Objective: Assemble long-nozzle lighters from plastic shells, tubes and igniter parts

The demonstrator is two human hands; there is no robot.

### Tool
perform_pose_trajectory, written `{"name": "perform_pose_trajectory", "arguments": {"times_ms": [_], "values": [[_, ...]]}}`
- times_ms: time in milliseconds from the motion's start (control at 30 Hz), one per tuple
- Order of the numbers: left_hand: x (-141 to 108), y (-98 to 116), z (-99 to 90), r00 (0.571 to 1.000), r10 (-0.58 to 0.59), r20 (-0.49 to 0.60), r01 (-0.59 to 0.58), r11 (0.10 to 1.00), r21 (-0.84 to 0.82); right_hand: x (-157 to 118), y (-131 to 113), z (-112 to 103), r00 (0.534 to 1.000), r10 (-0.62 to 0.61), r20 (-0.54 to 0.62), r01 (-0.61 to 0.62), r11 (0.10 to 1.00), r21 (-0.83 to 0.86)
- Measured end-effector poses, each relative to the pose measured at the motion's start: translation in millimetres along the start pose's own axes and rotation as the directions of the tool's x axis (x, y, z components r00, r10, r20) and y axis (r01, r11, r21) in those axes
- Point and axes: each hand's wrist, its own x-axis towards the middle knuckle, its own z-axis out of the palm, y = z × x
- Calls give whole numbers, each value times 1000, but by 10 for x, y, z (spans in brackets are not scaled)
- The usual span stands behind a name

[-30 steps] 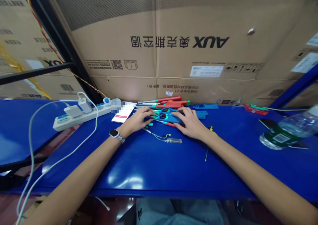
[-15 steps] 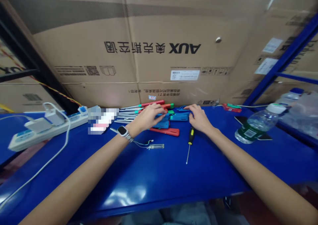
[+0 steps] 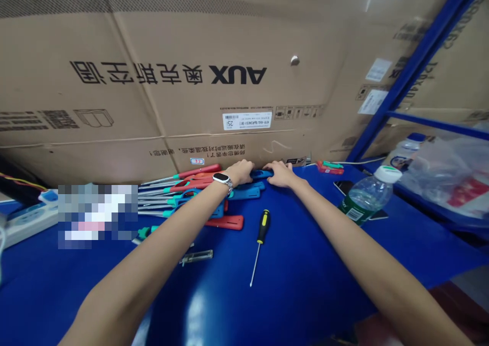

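Near the back of the table, my left hand (image 3: 241, 173), with a watch on the wrist, curls at the left end of a blue lighter part (image 3: 262, 174). My right hand (image 3: 280, 175) has its fingers bent on that part's right end. Some of the fingertips are hidden. Under and left of my left wrist lies a pile of long-necked gas lighters with metal rods, among them a red lighter (image 3: 228, 222) and a blue lighter (image 3: 248, 192). A black and yellow screwdriver (image 3: 263, 228) lies in front of my hands. Close to my left forearm is a small clear part (image 3: 197, 256).
A large cardboard box (image 3: 171, 101) stands behind the table. To the right are a green-labelled bottle (image 3: 369, 195), a dark phone (image 3: 344, 186) and a small red and green item (image 3: 330, 167). A white power strip (image 3: 30, 222) lies at left beside a blurred patch.
My left hand has moved right and back, from above the lighter pile to the blue part by my right hand. The view has turned to the right.
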Motion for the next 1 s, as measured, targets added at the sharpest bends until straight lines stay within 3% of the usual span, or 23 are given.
{"name": "perform_pose_trajectory", "arguments": {"times_ms": [200,333,467,633,733,833,1000], "values": [[29,17,-26,1000,25,-18,-25,1000,-9,-58,21,-20,999,-31,-30,33,998,62],[-182,33,-181,994,81,-76,-83,996,-19,-327,-58,-112,989,-96,-113,108,988,107],[-722,-4,-353,966,201,-165,-219,970,-102,-703,-346,-198,931,-232,-282,292,937,193],[-1604,-219,-298,912,267,-310,-366,872,-326,-995,-949,-166,882,-396,-254,454,858,241],[-2076,-378,-152,926,120,-358,-290,834,-470,-1023,-1295,-106,836,-500,-227,549,748,374],[-2442,-486,-13,944,-54,-325,-160,787,-595,-1020,-1554,-52,803,-561,-203,581,658,479],[-2749,-547,139,937,-202,-285,-84,661,-745,-1052,-1766,34,782,-589,-202,590,597,543]]}}
